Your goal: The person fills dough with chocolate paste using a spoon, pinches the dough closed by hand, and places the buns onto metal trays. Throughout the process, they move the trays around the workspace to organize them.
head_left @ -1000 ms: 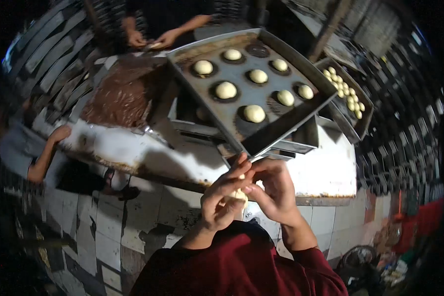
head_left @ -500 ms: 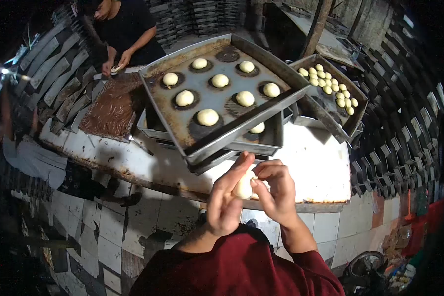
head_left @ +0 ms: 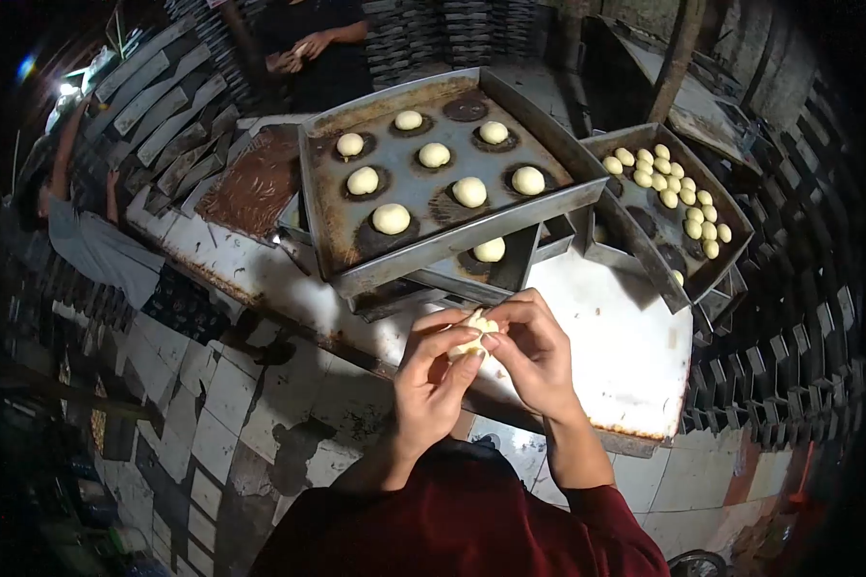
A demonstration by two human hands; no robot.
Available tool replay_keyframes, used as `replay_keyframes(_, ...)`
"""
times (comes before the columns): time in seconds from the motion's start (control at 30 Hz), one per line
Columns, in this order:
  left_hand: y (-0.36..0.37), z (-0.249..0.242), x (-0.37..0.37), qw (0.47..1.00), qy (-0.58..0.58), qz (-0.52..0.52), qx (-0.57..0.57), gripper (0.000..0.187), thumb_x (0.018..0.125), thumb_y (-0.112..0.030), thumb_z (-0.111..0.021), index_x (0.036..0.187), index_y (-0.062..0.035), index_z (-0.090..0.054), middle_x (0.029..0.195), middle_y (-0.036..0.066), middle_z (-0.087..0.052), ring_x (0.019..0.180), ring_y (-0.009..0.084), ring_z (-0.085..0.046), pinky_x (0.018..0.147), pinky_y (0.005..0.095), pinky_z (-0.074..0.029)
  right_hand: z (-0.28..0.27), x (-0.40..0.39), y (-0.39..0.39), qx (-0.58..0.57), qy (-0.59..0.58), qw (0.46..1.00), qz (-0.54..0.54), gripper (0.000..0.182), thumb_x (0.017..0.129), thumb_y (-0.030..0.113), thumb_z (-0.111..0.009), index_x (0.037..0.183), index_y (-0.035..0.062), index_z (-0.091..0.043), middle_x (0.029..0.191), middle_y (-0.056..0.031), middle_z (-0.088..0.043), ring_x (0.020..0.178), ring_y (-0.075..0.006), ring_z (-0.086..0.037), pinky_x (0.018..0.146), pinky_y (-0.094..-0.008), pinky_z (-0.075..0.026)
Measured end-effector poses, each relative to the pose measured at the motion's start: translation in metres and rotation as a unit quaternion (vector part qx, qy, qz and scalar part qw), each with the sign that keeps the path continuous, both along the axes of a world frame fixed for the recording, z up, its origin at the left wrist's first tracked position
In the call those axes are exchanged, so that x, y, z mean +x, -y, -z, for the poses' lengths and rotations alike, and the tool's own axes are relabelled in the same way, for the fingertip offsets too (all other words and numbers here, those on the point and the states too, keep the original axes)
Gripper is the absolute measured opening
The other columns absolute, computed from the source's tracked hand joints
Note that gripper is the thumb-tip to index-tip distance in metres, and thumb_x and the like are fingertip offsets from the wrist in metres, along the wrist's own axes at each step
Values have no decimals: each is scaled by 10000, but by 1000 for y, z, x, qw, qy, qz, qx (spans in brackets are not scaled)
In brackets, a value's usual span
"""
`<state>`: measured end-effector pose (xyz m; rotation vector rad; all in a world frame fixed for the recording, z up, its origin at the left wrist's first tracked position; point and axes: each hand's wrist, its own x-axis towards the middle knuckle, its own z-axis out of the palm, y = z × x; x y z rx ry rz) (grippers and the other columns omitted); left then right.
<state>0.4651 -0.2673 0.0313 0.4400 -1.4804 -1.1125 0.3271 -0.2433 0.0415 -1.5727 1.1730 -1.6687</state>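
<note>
Both hands are pinching one lump of dough, left hand wrapped around its side with fingers and thumb, right hand nipping it with thumb and fingertips. Looks like one side steadies while the other works the dough, but the fingers hide part of it. It's held up above the front edge of the white table, just short of the trays.

Biggest thing on there is the wide tray, perched crooked on a lower tray, probably to save space. The narrower tray sits off to the right. Eight dough balls sit well apart on the wide one, I'd guess so they don't stick; the smaller balls are bunched together.

Room-wise, the wide tray's front corner juts toward the left hand, so that side's tighter. White tabletop shows to the right, so more elbow room there.
</note>
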Motion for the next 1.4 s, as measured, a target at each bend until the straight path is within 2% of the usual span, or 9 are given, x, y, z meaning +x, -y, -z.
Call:
replay_keyframes(0.23, 41, -11, 23, 957, -242, 24, 155, 169, 913, -65, -500, 1049, 35, -515, 1055, 179, -566, 972, 260, -590, 852, 346, -480, -8, 56, 17, -117, -154, 981, 12, 213, 736, -1, -682, 944, -10, -640, 1036, -139, -502, 839, -205, -539, 711, -269, -447)
replay_keyframes(0.47, 115, -26, 98, 984, -20, 24, -176, 207, 819, -22, -622, 1014, 27, -573, 1157, 204, -532, 1039, 313, -560, 893, 400, -465, -51, 97, 94, -22, -56, 998, -21, 178, 743, 47, -700, 862, -9, -580, 951, -160, -541, 798, -250, -566, 660, -301, -462)
replay_keyframes(0.7, 192, -49, 121, 982, -145, 68, 98, 404, 971, -326, -335, 1101, 30, -473, 1150, 220, -527, 1009, 276, -564, 897, 371, -456, -49, 159, 151, -181, -401, 883, 164, 257, 777, 213, -629, 1016, 123, -659, 1187, -73, -585, 1127, -331, -476, 867, -446, -406)
replay_keyframes(0.83, 191, -50, 111, 615, -348, 478, 522, 713, 890, -589, -279, 1333, -31, -293, 1306, 107, -367, 1139, 256, -435, 972, 331, -354, -58, 141, 177, -259, -465, 814, 233, 346, 713, 240, -659, 1051, 169, -641, 1120, -37, -581, 1119, -381, -453, 876, -522, -387)
replay_keyframes(0.97, 198, -44, 115, 786, -213, 546, 195, 1013, 777, -757, -283, 1418, -91, 131, 1477, 192, 129, 1374, 360, -5, 1086, 518, -34, -123, 75, 219, -79, -420, 878, 213, 360, 649, 87, -715, 977, 57, -568, 941, -121, -591, 851, -284, -591, 730, -374, -470)
replay_keyframes(1.17, 211, 9, 156, 805, -272, 510, 134, 735, 912, -535, -331, 1431, -65, -110, 1430, 300, -131, 1255, 521, -258, 1019, 614, -215, -131, -67, 385, -54, -421, 790, 443, 222, 834, 200, -620, 869, 3, -525, 731, -207, -591, 700, -277, -619, 618, -364, -492)
replay_keyframes(1.23, 204, 9, 176, 822, -279, 468, 167, 606, 927, -441, -384, 1373, -39, -297, 1273, 316, -415, 1175, 415, -449, 997, 552, -311, -38, -118, 432, 301, -566, 669, 377, 283, 850, 272, -543, 911, -1, -589, 1038, -242, -592, 964, -288, -586, 838, -414, -442)
replay_keyframes(1.33, 212, -2, 186, 840, -262, 458, 125, 556, 918, -436, -408, 1312, -47, -357, 1229, 287, -452, 1134, 383, -478, 964, 523, -342, -3, -92, 415, 53, -654, 687, 312, 465, 888, 350, -494, 1140, -41, -465, 1126, -262, -532, 1048, -407, -520, 918, -445, -413)
replay_keyframes(1.4, 200, -3, 186, 842, -258, 460, 116, 524, 912, -432, -424, 1271, -51, -398, 1200, 267, -478, 1107, 361, -497, 942, 503, -363, -54, -87, 421, 215, -339, 886, 233, 527, 918, 400, -422, 1167, -64, -432, 1168, -295, -478, 1094, -411, -478, 930, -449, -388)
